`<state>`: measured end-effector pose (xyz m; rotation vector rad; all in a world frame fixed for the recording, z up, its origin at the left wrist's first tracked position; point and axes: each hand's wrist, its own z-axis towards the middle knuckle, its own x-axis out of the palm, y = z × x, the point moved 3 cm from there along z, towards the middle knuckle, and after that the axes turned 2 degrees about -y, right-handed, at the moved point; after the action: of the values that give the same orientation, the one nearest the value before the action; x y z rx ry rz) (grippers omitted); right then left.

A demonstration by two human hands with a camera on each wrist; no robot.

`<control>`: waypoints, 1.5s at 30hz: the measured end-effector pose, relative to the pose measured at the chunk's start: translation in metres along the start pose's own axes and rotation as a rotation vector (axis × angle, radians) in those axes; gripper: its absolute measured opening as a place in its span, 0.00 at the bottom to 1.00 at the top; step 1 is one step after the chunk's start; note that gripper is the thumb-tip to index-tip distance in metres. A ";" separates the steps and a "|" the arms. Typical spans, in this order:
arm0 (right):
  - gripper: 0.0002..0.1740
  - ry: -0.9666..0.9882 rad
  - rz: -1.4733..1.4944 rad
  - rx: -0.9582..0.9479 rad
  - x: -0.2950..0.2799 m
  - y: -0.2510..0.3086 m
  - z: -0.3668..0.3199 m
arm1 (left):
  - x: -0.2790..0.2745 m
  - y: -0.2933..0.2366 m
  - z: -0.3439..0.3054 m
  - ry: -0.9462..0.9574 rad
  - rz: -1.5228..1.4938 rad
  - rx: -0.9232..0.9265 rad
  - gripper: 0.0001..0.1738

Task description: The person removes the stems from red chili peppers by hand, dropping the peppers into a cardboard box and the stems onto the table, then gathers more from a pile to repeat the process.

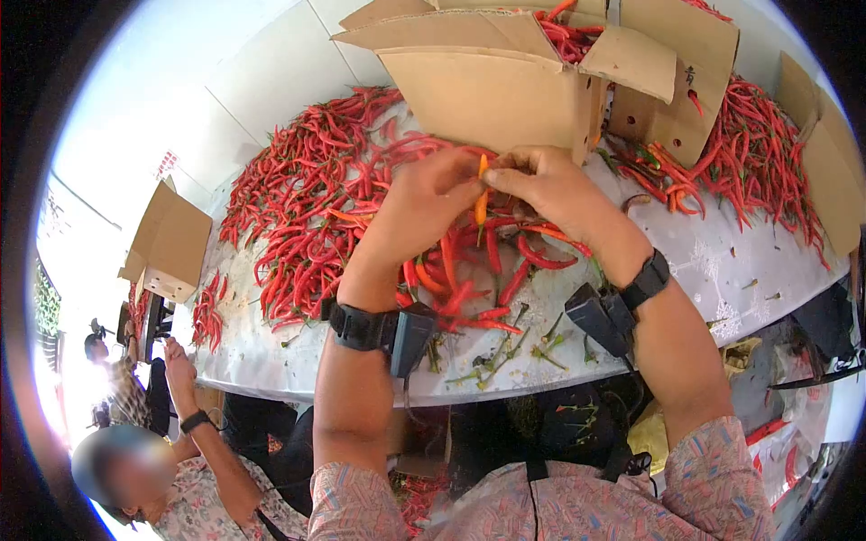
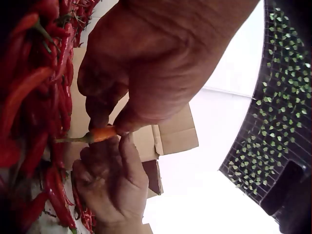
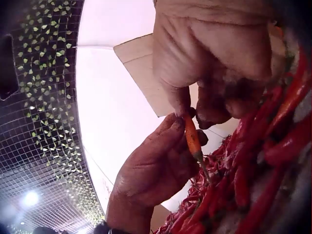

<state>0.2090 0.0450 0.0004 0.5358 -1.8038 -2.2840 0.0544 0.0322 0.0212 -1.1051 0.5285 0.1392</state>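
An orange chili [image 1: 481,206] with its green stem pointing down is pinched between both hands above the table. The left hand [image 1: 431,200] grips it from the left with thumb and fingers; the right hand [image 1: 552,191] has thumb and fingertips at its upper part. In the left wrist view the chili [image 2: 103,133] lies between the left hand [image 2: 146,63] and the right hand [image 2: 114,185]. The right wrist view shows the chili [image 3: 192,135] below the right hand [image 3: 209,53], with the left hand [image 3: 156,165] around its side.
Red chilies [image 1: 307,180] are heaped on the pale table [image 1: 704,270], with more at the right [image 1: 758,153]. A cardboard box [image 1: 487,81] stands behind the hands, a smaller box [image 1: 176,243] at the left. Loose stems [image 1: 492,361] lie near the front edge. Another person [image 1: 207,469] sits at lower left.
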 end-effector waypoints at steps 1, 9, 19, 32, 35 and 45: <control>0.11 -0.027 -0.002 0.008 -0.001 0.002 -0.001 | 0.000 0.003 0.000 0.003 0.000 -0.006 0.16; 0.10 -0.049 0.096 -0.013 -0.001 0.004 -0.003 | 0.004 0.000 0.000 -0.063 0.014 0.062 0.19; 0.08 -0.192 0.080 -0.033 -0.005 -0.012 0.008 | 0.000 -0.009 -0.007 0.177 0.148 -0.076 0.25; 0.09 -0.338 -0.187 -0.215 0.001 0.000 0.003 | -0.016 -0.024 -0.009 -0.116 0.421 -0.022 0.19; 0.08 -0.375 -0.326 -0.482 0.009 0.012 -0.005 | -0.025 -0.013 -0.007 -0.236 0.535 -0.022 0.16; 0.13 -0.189 0.707 0.129 -0.001 -0.007 0.001 | -0.034 -0.010 -0.031 0.227 0.636 0.108 0.13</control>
<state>0.2099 0.0479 -0.0059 -0.2862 -1.8327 -1.7755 0.0183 0.0057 0.0353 -0.8195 1.0702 0.5363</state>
